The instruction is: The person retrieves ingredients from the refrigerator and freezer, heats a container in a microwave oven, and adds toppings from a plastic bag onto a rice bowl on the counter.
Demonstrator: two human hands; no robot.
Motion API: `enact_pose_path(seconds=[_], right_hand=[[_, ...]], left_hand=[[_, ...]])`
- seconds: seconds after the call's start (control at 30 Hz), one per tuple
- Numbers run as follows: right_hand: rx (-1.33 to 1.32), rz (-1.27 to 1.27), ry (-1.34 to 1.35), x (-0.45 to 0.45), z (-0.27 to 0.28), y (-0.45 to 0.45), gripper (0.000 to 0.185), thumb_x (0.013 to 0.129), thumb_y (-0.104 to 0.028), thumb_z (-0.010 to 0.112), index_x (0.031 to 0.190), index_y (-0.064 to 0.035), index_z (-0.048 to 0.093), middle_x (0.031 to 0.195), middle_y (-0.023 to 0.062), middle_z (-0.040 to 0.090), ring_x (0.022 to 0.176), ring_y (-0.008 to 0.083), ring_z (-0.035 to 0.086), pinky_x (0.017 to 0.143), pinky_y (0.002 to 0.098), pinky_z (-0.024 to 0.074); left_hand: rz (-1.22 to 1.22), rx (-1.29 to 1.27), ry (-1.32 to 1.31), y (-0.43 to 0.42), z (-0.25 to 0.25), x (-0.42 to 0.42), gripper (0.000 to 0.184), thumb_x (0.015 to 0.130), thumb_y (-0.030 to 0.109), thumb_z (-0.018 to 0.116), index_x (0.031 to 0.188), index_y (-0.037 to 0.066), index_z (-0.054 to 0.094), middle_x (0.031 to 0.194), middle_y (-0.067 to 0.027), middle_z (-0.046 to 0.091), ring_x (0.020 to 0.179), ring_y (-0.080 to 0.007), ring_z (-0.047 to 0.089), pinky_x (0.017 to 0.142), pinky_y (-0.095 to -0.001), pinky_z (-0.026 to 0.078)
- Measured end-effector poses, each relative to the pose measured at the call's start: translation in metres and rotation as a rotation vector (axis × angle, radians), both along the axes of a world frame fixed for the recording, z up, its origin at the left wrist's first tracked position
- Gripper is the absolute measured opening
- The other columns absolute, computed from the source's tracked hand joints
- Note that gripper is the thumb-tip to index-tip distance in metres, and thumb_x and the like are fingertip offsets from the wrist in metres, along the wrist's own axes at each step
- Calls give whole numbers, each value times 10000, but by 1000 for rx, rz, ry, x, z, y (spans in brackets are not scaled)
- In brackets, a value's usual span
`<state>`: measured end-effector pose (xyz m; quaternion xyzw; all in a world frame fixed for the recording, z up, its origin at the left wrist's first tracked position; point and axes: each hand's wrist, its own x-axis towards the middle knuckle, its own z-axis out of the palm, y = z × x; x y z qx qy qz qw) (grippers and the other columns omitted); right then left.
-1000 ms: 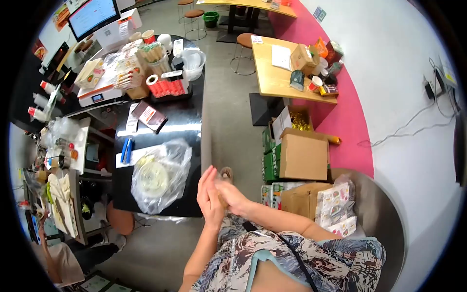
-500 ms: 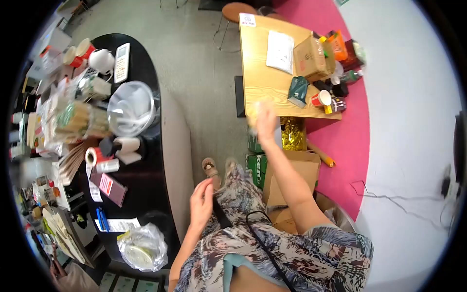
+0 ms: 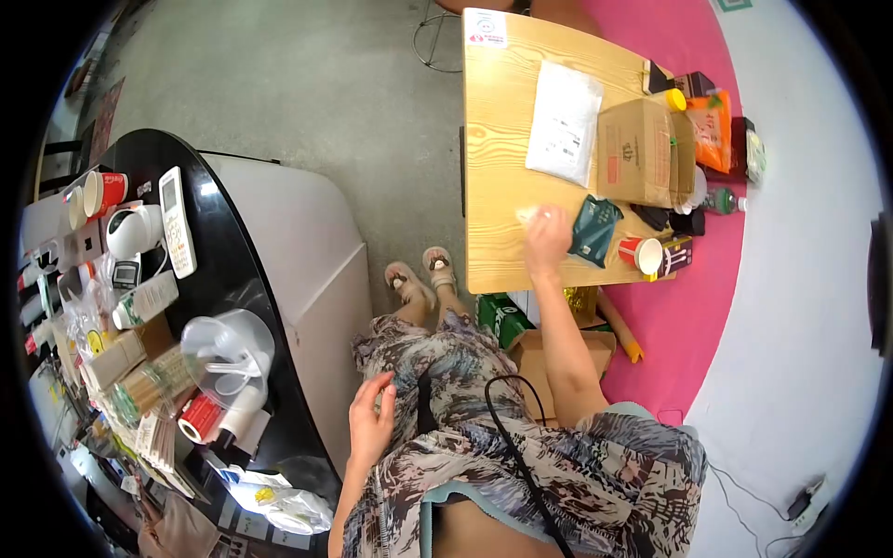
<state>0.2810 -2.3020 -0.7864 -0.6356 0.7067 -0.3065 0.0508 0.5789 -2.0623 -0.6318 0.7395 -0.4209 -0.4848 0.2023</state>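
Observation:
My right hand is over the near part of the wooden table, its fingers curled. A small pale, yellowish thing shows at the fingertips, too blurred to name. Just to the right of that hand lies a dark green pouch. Beyond the pouch stands a red and white paper cup. My left hand hangs in front of my patterned dress, loosely bent with thumb and fingers apart, and holds nothing.
On the wooden table are a white package, an open cardboard box, an orange bag and a bottle. The black counter at left bears a remote control, a plastic tub and cups. Boxes stand below the table.
My right hand has gone from the table's near edge to over its top, with the pale thing. The view has shifted towards the table. My left hand stays low before my dress.

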Motion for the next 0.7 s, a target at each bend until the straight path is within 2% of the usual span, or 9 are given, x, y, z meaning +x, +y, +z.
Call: enact_pose_path(seconds=[0.07, 0.17, 0.23, 0.27, 0.33, 0.4, 0.47, 0.53, 0.7], right_hand=[[-110, 23, 50, -2, -2, -4, 120, 890, -96, 474, 882, -7, 554, 846, 185, 536, 820, 388, 508, 750, 470, 409], [220, -87, 34, 12, 5, -29, 147, 939, -115, 461, 911, -10, 560, 858, 148, 566, 839, 319, 566, 734, 429, 461], [448, -507, -1126, 30, 41, -54, 172, 978, -158, 477, 951, -25, 583, 925, 108, 614, 856, 227, 617, 729, 367, 529], [447, -489, -1117, 45, 56, -62, 172, 978, -158, 477, 951, -25, 583, 925, 108, 614, 856, 227, 617, 729, 367, 529], [652, -403, -1520, 86, 78, -76, 202, 1000, -194, 479, 1003, -28, 593, 999, 89, 637, 896, 173, 643, 758, 318, 567], [844, 6, -1736, 122, 91, -84, 244, 1003, -208, 475, 1082, -11, 595, 1042, 94, 648, 906, 183, 651, 782, 314, 564], [947, 296, -1738, 170, 133, -91, 304, 996, -231, 463, 1183, -17, 571, 1151, 99, 641, 1035, 214, 637, 891, 354, 533], [1177, 237, -1716, 211, 160, -107, 324, 1018, -258, 427, 1149, -9, 589, 1080, 80, 651, 974, 203, 655, 838, 349, 546], [1054, 559, -1465, 290, 190, -168, 303, 1023, -233, 403, 1055, -7, 604, 1013, 94, 645, 937, 199, 635, 846, 336, 510]], left_hand=[[39, 2, 10, -23, 12, 4, 222, 950, 140, 594, 1119, 3, 642, 1057, -164, 658, 956, -302, 650, 848, -353, 500], [35, -9, 65, -57, 19, 18, 215, 944, 130, 597, 1112, 4, 644, 1072, -168, 657, 982, -314, 647, 857, -361, 500], [10, -56, 85, -80, 26, 24, 214, 941, 126, 600, 1112, 5, 644, 1078, -169, 657, 992, -321, 644, 859, -362, 500], [-25, -143, 71, -97, 31, 25, 215, 935, 118, 606, 1116, 8, 643, 1085, -171, 655, 998, -328, 640, 859, -361, 500], [-41, -267, 108, -139, 42, 25, 241, 911, 93, 634, 1139, 14, 637, 1106, -174, 651, 1016, -348, 629, 862, -364, 501], [-8, -367, 146, -185, 55, 20, 492, 874, 143, 703, 1326, 56, 531, 1249, -170, 581, 968, -302, 639, 849, -371, 509], [-11, -390, 92, -222, 76, 28, 766, 829, 208, 756, 1468, 70, 357, 1308, -168, 492, 1008, -277, 607, 835, -369, 512], [71, -412, 84, -250, 87, 44, 799, 812, 213, 772, 1462, 34, 345, 1279, -172, 483, 1070, -296, 583, 856, -369, 504], [311, -536, 130, -304, 91, 105, 700, 824, 91, 761, 1407, -24, 392, 1237, -142, 487, 1063, -234, 592, 836, -305, 539]])
